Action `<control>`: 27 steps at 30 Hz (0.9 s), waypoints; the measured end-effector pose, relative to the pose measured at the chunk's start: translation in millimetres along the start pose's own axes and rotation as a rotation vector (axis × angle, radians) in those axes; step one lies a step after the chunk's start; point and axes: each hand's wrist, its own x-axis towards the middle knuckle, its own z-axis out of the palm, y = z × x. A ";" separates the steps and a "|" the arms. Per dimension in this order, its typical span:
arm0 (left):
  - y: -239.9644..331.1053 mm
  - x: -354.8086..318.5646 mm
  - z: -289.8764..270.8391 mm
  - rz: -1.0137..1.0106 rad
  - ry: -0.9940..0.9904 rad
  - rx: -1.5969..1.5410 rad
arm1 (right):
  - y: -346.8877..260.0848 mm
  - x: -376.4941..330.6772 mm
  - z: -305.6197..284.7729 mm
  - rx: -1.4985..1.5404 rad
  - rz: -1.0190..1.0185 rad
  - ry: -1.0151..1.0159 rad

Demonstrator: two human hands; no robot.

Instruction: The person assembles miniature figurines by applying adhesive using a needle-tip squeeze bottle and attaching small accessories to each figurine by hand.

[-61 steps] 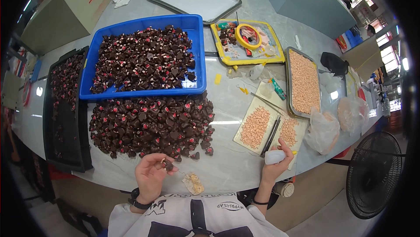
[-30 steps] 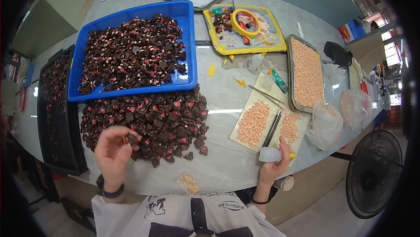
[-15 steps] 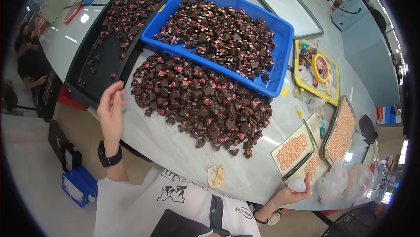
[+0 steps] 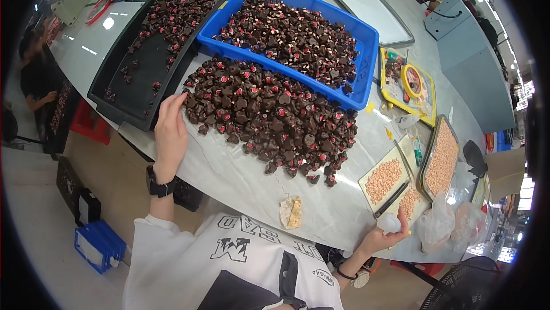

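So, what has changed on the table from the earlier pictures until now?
The left hand moved from the near edge of the loose pile of dark pieces out to its left end, beside the black tray. Whether it holds a piece cannot be told. The view turned left with it. The right hand stayed near the flat tray of orange grains, holding a small white object. The blue tray did not move.

pile [image 4: 269,118] on table: dark brown bits w/ red and pink dots; blue bin [image 4: 366,44] holds same speckled stuff; black tray [image 4: 123,78] left of it; table [image 4: 229,178] pale grey, marbled; yellow tray [image 4: 389,89] w/ yellow-red ring; small trays [image 4: 384,181] of salmon-pink pellets; black watch [image 4: 159,187] on left wrist; white lump [image 4: 388,222] in right hand [image 4: 385,234]; shirt white, black lettering
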 end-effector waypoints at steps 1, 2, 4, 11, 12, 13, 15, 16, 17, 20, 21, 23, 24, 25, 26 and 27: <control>-0.9 1.9 2.2 0.001 0.001 -0.004 | -1.5 0.6 -1.9 -0.006 0.023 0.009; -3.4 3.1 6.1 0.034 0.016 0.011 | -3.0 0.1 -4.3 -0.007 0.019 0.012; -5.8 7.8 16.2 0.062 0.010 -0.017 | -5.4 3.6 -8.1 0.002 0.042 0.032; -8.5 0.5 17.5 -0.161 -0.057 -0.043 | 0.9 0.5 -4.7 0.053 0.047 0.007; -10.0 1.0 18.1 -0.161 -0.045 -0.043 | 0.0 1.9 -4.0 0.048 0.060 0.003; -10.8 1.2 18.5 -0.161 -0.033 -0.043 | -0.7 2.9 -3.0 0.044 0.073 -0.001; -10.5 0.2 19.5 -0.132 -0.033 -0.024 | -0.6 3.1 -2.3 0.041 0.090 -0.002; -11.2 0.2 21.0 -0.113 -0.010 -0.010 | -0.5 3.5 -2.0 0.042 0.104 -0.009; -11.8 0.9 22.0 -0.095 0.014 0.004 | -0.4 4.5 -1.1 0.039 0.105 -0.006; -10.8 3.7 23.0 -0.151 0.019 -0.015 | 1.4 5.3 -0.8 0.033 0.111 0.000; -11.3 4.9 24.1 -0.143 0.016 -0.017 | 2.5 5.2 -0.3 0.018 0.099 0.014; -11.0 5.5 25.1 -0.188 0.028 0.007 | -0.7 5.8 2.7 -0.025 0.075 0.038; -7.8 6.5 26.6 -0.178 0.062 -0.005 | 0.7 4.8 3.1 -0.025 0.098 0.060; -7.9 6.4 27.9 -0.188 0.066 -0.008 | 3.3 3.6 2.3 -0.025 0.121 0.081; -9.0 6.4 29.0 -0.199 0.069 -0.010 | 3.6 3.7 2.4 -0.067 0.133 0.089; -7.7 6.5 29.7 -0.204 0.075 -0.013 | 4.5 4.3 1.7 -0.069 0.138 0.090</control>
